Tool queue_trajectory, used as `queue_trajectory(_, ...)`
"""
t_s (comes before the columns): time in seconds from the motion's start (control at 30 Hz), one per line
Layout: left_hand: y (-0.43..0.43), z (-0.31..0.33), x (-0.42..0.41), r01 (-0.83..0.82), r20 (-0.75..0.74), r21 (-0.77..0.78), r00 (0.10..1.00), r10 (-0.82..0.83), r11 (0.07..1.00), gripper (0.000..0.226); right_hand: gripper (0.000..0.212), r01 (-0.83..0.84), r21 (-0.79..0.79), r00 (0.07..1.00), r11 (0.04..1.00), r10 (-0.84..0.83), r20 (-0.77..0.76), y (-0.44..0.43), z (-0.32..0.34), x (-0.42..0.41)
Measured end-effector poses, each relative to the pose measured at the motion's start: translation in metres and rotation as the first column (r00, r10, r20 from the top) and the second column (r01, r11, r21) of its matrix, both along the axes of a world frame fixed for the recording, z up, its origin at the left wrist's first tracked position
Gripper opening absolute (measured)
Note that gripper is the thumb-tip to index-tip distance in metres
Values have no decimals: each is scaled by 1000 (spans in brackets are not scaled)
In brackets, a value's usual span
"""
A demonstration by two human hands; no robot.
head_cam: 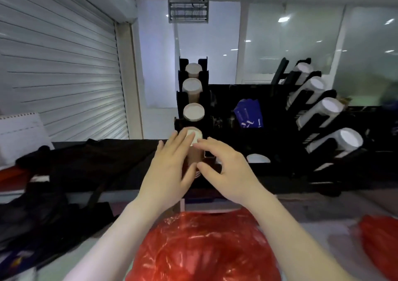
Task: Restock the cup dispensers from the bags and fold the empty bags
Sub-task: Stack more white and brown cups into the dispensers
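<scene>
A stack of brown paper cups [192, 154] lies in the lowest slot of the black left cup dispenser [203, 78], its white end facing me. My left hand [170, 171] rests along the stack's left side with straight fingers. My right hand [224, 171] touches the stack from the right, its fingers loosely bent over the top and its thumb at the side. Three more brown stacks fill the slots above. A red plastic bag [202, 250] lies close in front of me, below my forearms.
A second black dispenser [314, 117] at the right holds several white cup stacks. A second red bag [381, 239] lies at the right edge. Dark cloth and bags [71, 168] cover the counter at the left. A blue packet [249, 112] sits in the organiser's middle.
</scene>
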State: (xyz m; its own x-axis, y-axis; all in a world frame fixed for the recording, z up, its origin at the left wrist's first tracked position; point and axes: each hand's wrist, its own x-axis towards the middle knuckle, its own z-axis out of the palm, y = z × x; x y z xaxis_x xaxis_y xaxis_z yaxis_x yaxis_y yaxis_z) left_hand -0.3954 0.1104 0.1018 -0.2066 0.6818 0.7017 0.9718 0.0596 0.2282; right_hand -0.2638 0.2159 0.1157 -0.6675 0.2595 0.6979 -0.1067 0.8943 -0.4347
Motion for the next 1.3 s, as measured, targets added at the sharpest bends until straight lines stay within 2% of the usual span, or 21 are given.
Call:
queue_trajectory(0.17, -14, -42, 26, 36, 63, -31, 997, -34, 999, 66, 40, 118, -92, 988, 989, -108, 111, -12, -38, 40)
queue_trajectory(0.37, -21, -73, 59, 91, 139, -69, 987, -81, 993, 64, 35, 254, -178, 965, 951, -238, 108, -16, -64, 84)
queue_trajectory(0.53, -20, -77, 84, 98, 137, -95, 987, -84, 991, 64, 34, 296, -158, 948, 942, -270, 168, -16, -73, 113)
queue_trajectory(0.67, -8, -65, 103, 99, 120, -76, 989, -89, 992, 64, 34, 297, -146, 951, 944, -279, 131, 0, -60, 137)
queue_trajectory(0.83, 21, -59, 138, 80, 122, -56, 990, -73, 995, 64, 34, 282, -161, 958, 946, -268, 99, 36, -55, 174)
queue_trajectory(0.97, 64, -68, 176, 51, 142, -54, 989, -43, 997, 62, 34, 264, -147, 959, 953, -243, 144, 76, -65, 208)
queue_trajectory(1.13, 129, -89, 236, 22, 276, -33, 961, -12, 999, 60, 35, 284, -134, 936, 949, -244, 253, 150, -81, 269)
queue_trajectory(1.3, 186, -109, 285, 8, 330, -35, 944, 4, 999, 59, 34, 314, -175, 930, 933, -265, 256, 214, -86, 329)
